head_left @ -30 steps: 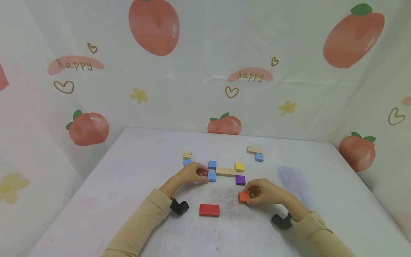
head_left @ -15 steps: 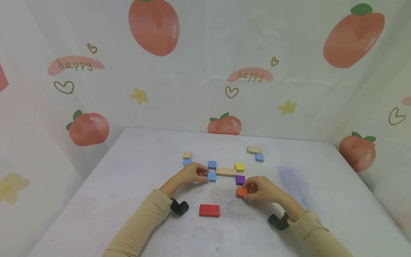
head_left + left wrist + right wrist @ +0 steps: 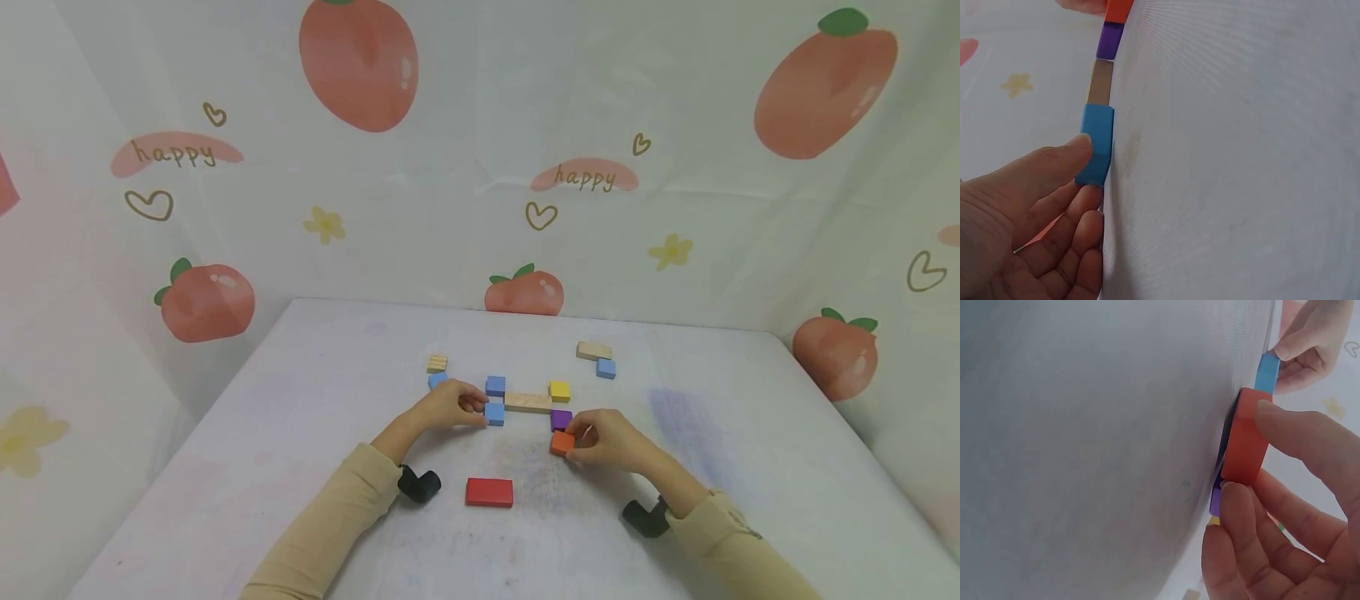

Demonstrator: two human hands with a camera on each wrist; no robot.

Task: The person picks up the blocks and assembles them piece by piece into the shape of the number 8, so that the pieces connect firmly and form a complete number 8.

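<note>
My left hand (image 3: 450, 405) pinches a light blue block (image 3: 494, 414) between thumb and fingers at the left end of a plain wooden strip (image 3: 528, 402). Just behind it lies a second blue block (image 3: 496, 385). At the strip's right end are a yellow block (image 3: 559, 391) and a purple block (image 3: 561, 420). My right hand (image 3: 611, 437) grips an orange block (image 3: 562, 443) by thumb and fingertips, close in front of the purple one. In the right wrist view the orange block (image 3: 1247, 437) partly covers the purple block (image 3: 1215, 500); whether they touch, I cannot tell.
A red rectangular block (image 3: 490, 492) lies nearer on the white table (image 3: 420, 550). Beyond my left hand are a partly hidden blue block (image 3: 438, 381) and a striped wooden piece (image 3: 437, 363). A wooden block (image 3: 594, 350) and a blue block (image 3: 606, 368) sit back right.
My right hand has moved the orange block away from me and slightly left, up close to the purple block. The left hand and the other blocks have stayed in place.
</note>
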